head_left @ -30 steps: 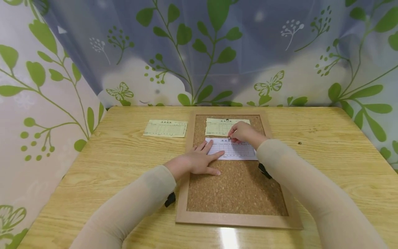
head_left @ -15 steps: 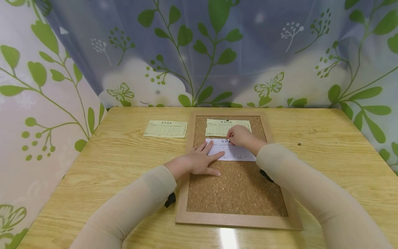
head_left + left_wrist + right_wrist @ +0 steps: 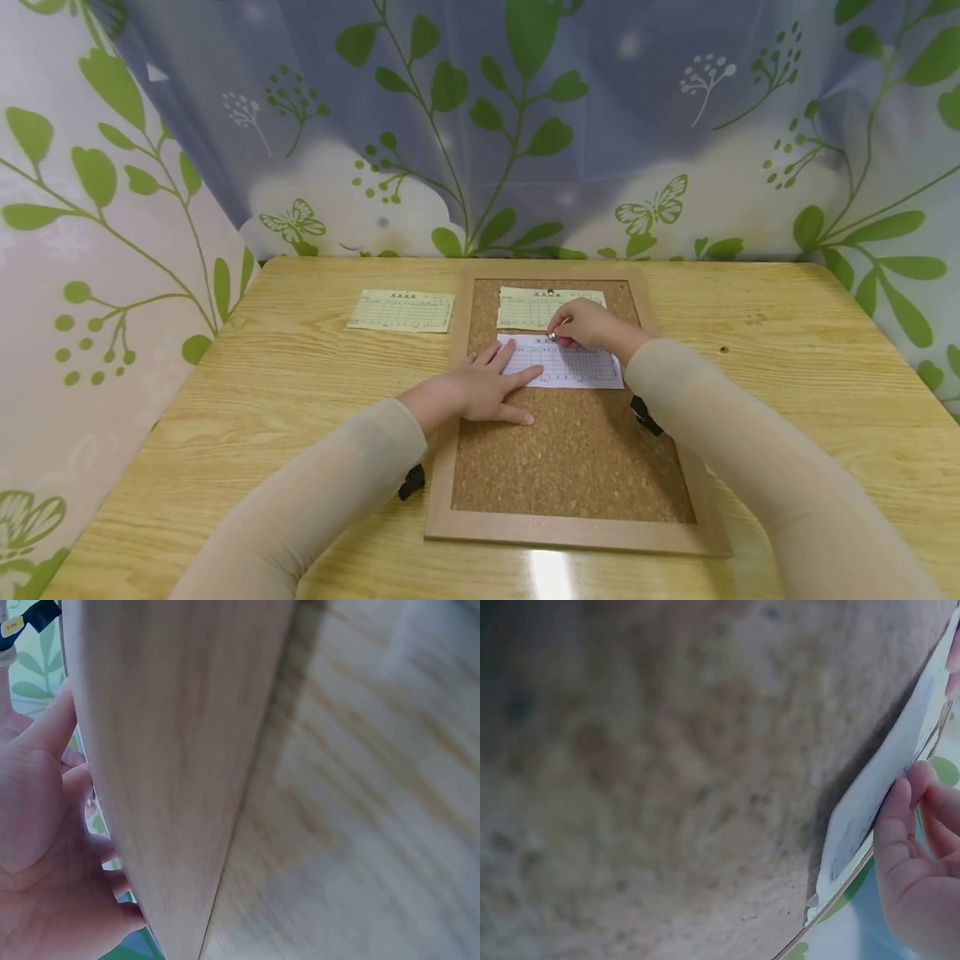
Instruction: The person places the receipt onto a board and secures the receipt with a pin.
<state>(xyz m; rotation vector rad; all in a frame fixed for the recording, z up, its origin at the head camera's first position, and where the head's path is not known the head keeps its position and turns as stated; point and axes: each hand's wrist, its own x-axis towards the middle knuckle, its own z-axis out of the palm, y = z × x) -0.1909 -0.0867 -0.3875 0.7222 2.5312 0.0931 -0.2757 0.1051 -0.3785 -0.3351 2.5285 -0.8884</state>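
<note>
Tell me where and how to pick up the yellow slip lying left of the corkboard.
Pinch the yellow slip by its left edge, ideally coming from the left. It lies flat on the table, so a fingernail may help lift it; its right edge sits close beside the corkboard's frame, leaving less finger room.

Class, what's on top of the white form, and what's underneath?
The left hand lies partly on the form; the right hand pinches a shiny pin near its top edge. Underneath is corkboard; the covered part is hidden.
</note>
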